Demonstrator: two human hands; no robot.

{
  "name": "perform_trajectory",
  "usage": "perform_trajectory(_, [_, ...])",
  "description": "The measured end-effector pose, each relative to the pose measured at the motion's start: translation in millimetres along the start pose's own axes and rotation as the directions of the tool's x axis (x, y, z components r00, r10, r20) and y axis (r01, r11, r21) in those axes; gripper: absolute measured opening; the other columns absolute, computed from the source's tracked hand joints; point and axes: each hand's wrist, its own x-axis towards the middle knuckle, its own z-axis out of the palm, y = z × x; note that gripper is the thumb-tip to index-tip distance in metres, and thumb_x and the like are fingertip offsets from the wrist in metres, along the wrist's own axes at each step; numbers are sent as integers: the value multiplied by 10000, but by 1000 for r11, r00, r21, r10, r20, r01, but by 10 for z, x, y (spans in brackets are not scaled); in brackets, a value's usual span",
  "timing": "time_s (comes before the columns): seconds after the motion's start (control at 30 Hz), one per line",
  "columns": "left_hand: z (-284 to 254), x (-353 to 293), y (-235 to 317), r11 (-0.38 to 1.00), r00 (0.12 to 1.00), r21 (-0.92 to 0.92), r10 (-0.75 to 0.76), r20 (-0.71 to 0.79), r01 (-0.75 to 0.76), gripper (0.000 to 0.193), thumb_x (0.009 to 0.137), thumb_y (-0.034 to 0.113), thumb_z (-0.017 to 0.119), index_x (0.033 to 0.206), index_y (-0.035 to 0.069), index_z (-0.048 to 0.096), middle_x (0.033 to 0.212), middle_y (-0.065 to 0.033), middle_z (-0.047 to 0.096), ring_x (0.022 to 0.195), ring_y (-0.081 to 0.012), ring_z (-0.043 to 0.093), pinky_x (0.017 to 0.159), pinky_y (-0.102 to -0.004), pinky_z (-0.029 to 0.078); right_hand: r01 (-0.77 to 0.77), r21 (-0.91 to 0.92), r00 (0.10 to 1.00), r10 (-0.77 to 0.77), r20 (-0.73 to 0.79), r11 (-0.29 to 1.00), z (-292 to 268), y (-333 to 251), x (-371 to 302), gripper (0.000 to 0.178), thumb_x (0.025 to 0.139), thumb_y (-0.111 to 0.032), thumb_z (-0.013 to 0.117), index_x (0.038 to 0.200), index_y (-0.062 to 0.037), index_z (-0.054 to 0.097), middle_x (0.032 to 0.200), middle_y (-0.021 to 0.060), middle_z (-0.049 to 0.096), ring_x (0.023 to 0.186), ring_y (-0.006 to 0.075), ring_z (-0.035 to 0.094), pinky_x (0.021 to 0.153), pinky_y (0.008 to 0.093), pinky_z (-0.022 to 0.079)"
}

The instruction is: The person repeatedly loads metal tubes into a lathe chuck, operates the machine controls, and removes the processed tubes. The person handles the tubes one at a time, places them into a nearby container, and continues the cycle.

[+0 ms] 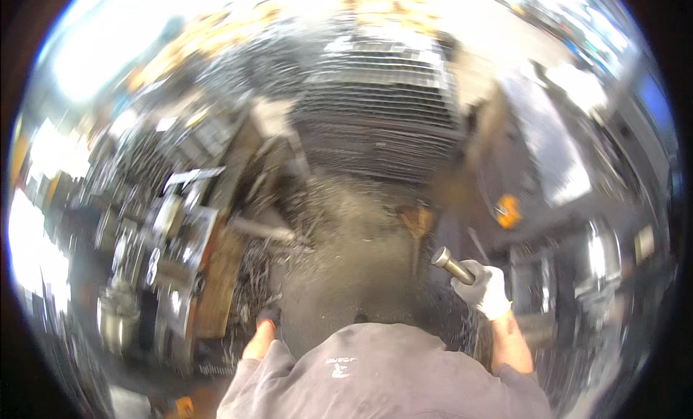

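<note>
Gripped in white-gloved right hand (486, 289), low at right: headed metal pin (455, 266) | likely heavy, rigid, slick if oiled; best held mid-length | left hand (269, 317): open or closed, unable to tell

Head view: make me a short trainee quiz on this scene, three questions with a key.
1. True or false: the right hand is bare.
2. What is that hand holding?
3. In the picture, where is the orange item relative to that hand: A) higher, B) lower, C) level with it?

Key:
1. False; it wears a white glove.
2. A metal rod with a wider round end.
3. A; blur hides what the item is.
</note>
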Motion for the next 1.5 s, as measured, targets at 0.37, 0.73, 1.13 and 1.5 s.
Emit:
perform_trajectory(0.37, [1375,-1620,-1239,952,968,-247,-127,215,180,437,943,390,638,1206,80,798,1259,-201,767,1190,-407,733,949,-507,600,210,362,758,-385,526,908,1901,-1633,1464,426,828,-296,841,1175,-52,804,863,169,769,775,178,746,743,361,584])
perform_trajectory(0.73, [1475,-1949,-401,475,824,-675,-270,498,564,505,971,440,634,1278,58,754,1223,-206,779,1150,-370,747,997,-459,562,387,584,445,-699,560,714,3084,-3172,2896,422,832,-257,831,1191,-37,806,879,140,796,780,133,729,747,334,587])
perform_trajectory(1.13, [75,-1599,-429,44,658,-988,-750,64,145,375,1026,367,660,1192,37,722,942,-53,733,833,-141,679,750,-330,549,469,824,109,-947,303,318,4007,-5652,3502,467,868,-262,798,1240,20,768,823,84,758,735,99,671,681,316,555])
perform_trajectory(1.5, [114,-2230,-2618,-161,-342,-979,-919,196,-128,636,1090,634,509,1323,54,622,1262,-216,718,1088,-436,683,921,-515,533,171,900,116,-915,386,401,4531,-7614,2232,298,948,-284,790,1028,2,765,672,1,667,535,46,566,480,226,424])
